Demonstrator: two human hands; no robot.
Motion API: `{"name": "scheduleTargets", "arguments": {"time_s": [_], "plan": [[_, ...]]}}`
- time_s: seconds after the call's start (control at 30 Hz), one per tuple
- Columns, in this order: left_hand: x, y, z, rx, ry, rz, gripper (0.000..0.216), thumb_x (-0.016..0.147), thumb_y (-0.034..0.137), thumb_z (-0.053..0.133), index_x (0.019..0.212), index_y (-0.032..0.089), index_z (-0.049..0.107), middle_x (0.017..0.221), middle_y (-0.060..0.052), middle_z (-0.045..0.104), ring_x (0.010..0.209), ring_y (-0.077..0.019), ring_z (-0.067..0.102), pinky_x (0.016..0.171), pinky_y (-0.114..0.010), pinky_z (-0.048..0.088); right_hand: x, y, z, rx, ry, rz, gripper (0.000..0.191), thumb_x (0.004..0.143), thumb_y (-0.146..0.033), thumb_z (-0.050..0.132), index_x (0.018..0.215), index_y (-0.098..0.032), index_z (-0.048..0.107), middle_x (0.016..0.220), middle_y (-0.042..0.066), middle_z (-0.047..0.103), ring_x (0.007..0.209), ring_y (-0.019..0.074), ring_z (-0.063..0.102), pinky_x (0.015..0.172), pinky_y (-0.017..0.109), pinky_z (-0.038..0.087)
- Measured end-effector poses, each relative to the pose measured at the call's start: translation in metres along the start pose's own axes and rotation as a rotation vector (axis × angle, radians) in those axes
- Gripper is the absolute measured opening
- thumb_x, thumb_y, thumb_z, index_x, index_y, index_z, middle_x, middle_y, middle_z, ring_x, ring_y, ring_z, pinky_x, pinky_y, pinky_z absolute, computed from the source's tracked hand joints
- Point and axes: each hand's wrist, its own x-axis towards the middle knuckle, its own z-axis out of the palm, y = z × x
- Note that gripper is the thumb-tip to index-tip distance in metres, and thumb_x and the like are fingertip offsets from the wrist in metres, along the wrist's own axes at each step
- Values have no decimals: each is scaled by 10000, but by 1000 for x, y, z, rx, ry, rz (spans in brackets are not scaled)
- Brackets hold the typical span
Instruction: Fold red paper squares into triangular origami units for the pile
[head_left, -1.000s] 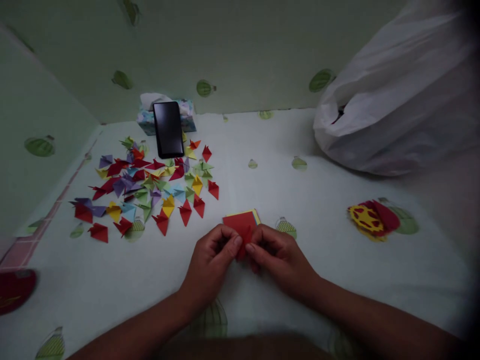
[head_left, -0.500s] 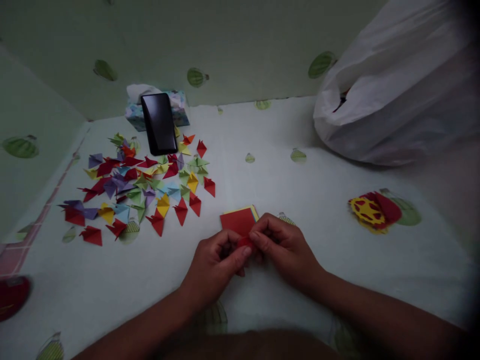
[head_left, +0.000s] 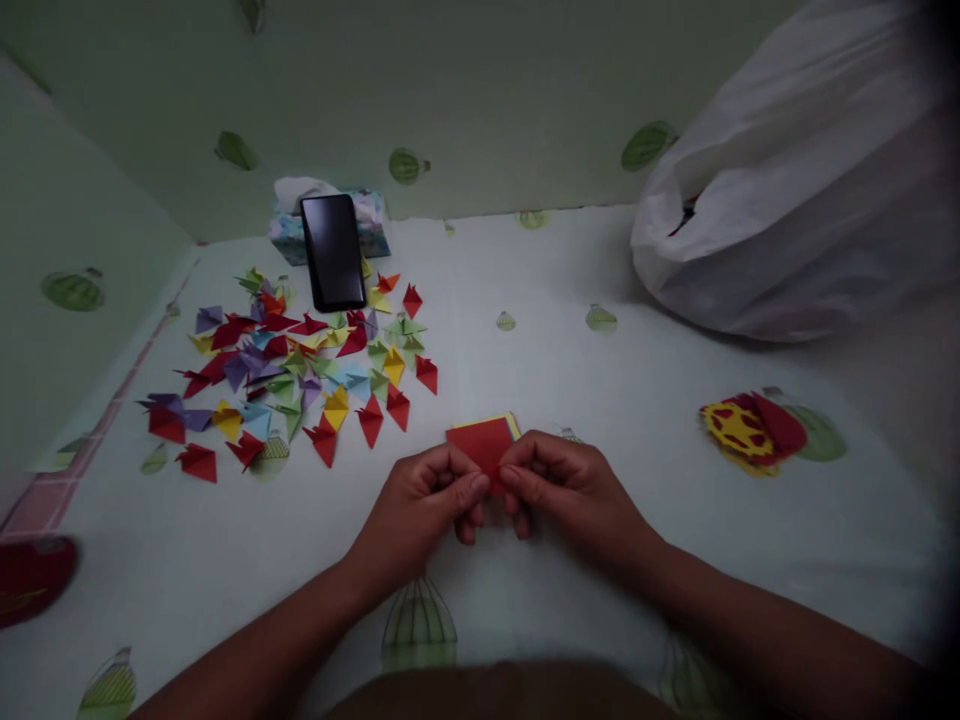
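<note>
My left hand (head_left: 435,500) and my right hand (head_left: 566,490) face each other low in the middle, thumbs and forefingers pinched. Between their fingertips is a small piece of red paper (head_left: 495,486), mostly hidden by the fingers and hard to tell from the red behind it. Just beyond lies a small stack of square coloured paper (head_left: 480,436), a red sheet on top and yellow and blue edges showing. To the left spread many folded paper pieces (head_left: 322,440) with pointed tips, in red, yellow, green, blue and purple.
A black phone (head_left: 334,252) leans against a tissue box (head_left: 287,240) at the back left. A white plastic bag (head_left: 795,240) bulks at the back right. Red and yellow cut-out pieces (head_left: 739,430) lie at right. A dark red object (head_left: 34,580) sits at the left edge.
The fingertips of both hands have drawn slightly apart, and less of the small red paper shows between them. The whole view has shifted a little.
</note>
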Motion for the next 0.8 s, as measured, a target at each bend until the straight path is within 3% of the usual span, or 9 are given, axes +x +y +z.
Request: {"name": "scheduleTargets", "arguments": {"time_s": [0.33, 0.47, 0.57, 0.7, 0.8], "plan": [[2, 2, -3, -65, 61, 37, 264, 873, 366, 648, 725, 157, 583, 614, 16, 634, 488, -74, 552, 518, -206, 435, -2, 2, 3, 105, 78, 40, 252, 847, -379, 702, 778, -173, 575, 598, -24, 668, 449, 107, 640, 468, 225, 514], [-2, 1, 1, -44, 89, 70, 251, 875, 412, 629, 836, 168, 582, 643, 14, 637, 494, -86, 547, 488, -207, 433, -4, 4, 6, 106, 103, 14, 248, 850, -375, 702, 773, -173, 580, 585, -25, 665, 454, 103, 638, 468, 214, 506], [-4, -2, 6, -32, 57, 16, 262, 767, 360, 746, 821, 166, 578, 587, 32, 611, 462, -78, 506, 447, -189, 396, -5, 6, 10, 122, 63, -10, 240, 855, -356, 698, 760, -170, 581, 584, -25, 663, 465, 96, 636, 478, 208, 514], [-5, -5, 9, -44, 35, 41, 273, 808, 355, 699, 689, 158, 553, 584, 5, 635, 456, -68, 497, 451, -185, 381, -7, 9, 13, 158, -19, 19, 243, 862, -352, 696, 766, -165, 575, 611, -23, 673, 464, 96, 647, 472, 207, 515], [-5, -4, 7, -17, 48, 50, 261, 818, 354, 691, 702, 152, 574, 576, 8, 631, 454, -67, 502, 457, -186, 387, -7, 8, 13, 175, -39, 44, 249, 871, -361, 684, 771, -166, 567, 605, -26, 671, 452, 98, 648, 467, 208, 509]]}}
